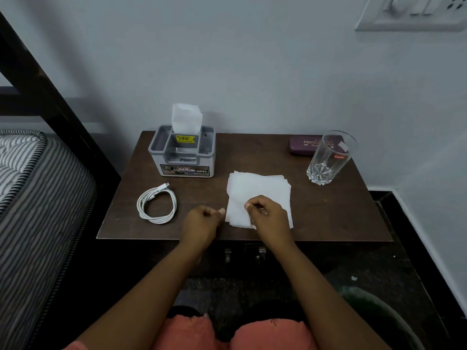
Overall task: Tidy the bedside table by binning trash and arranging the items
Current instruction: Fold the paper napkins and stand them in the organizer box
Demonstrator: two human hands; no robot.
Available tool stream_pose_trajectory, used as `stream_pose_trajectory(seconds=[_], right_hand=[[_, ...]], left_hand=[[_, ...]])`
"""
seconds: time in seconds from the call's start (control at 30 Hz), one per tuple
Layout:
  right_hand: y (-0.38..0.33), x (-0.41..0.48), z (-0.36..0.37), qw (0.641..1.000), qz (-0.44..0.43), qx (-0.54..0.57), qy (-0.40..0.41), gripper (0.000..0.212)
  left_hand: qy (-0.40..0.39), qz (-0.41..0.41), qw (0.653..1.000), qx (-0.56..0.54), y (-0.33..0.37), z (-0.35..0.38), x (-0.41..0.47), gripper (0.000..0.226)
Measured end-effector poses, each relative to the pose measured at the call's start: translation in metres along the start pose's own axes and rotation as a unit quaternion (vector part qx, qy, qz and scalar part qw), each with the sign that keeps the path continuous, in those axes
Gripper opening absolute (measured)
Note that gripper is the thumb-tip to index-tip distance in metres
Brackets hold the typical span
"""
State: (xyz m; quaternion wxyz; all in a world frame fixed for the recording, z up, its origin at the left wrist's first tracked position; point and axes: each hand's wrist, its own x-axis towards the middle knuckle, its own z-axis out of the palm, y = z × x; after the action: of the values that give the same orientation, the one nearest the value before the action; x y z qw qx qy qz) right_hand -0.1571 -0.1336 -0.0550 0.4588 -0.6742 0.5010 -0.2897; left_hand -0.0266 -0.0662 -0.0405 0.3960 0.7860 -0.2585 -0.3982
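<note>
While the cable (pixel 156 203) lies coiled left of the tissues (pixel 255 195) on the surface (pixel 316 213), left hand (pixel 202 218) curls empty at their edge; right hand (pixel 267 210) pinches them; glass (pixel 328 157) beyond, right.

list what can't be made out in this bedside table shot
Head view:
- Maroon case: its gold lettering is partly hidden behind the drinking glass.
- Tissue stack: near corner covered by the right hand.
- Wall switch plate: cut off by the top edge.
- Tissue box label: small print unreadable.
</note>
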Motion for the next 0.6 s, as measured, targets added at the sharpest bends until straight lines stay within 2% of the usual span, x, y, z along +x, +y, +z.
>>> stream_pose_trajectory(seconds=[0.07,0.17,0.27,0.33,0.43,0.53,0.6], right_hand=[[0.000,0.001,-0.005,1.000,-0.007,0.020,0.013,0.011],[-0.005,-0.001,-0.015,0.997,-0.056,0.021,0.048,0.011],[-0.014,-0.005,-0.024,0.990,-0.131,-0.037,0.044,0.010],[-0.019,-0.011,-0.027,0.976,-0.182,-0.117,0.005,0.010],[-0.017,-0.019,-0.026,0.952,-0.221,-0.206,-0.046,0.013],[-0.015,-0.028,-0.032,0.964,-0.213,-0.161,-0.004,0.012],[-0.018,-0.034,-0.043,0.983,-0.153,-0.089,0.055,0.011]], left_hand=[[-0.013,-0.014,0.998,-0.063,0.011,-0.001,0.000,0.028],[-0.116,-0.126,0.965,-0.198,0.037,0.003,0.001,0.046],[-0.174,-0.186,0.938,-0.237,0.051,0.012,0.010,0.067],[-0.180,-0.180,0.937,-0.239,0.056,0.018,0.016,0.065],[-0.148,-0.142,0.956,-0.208,0.059,0.025,0.023,0.049],[-0.105,-0.124,0.967,-0.194,0.055,0.026,0.029,0.043],[-0.123,-0.104,0.965,-0.207,0.057,0.023,0.026,0.037]])
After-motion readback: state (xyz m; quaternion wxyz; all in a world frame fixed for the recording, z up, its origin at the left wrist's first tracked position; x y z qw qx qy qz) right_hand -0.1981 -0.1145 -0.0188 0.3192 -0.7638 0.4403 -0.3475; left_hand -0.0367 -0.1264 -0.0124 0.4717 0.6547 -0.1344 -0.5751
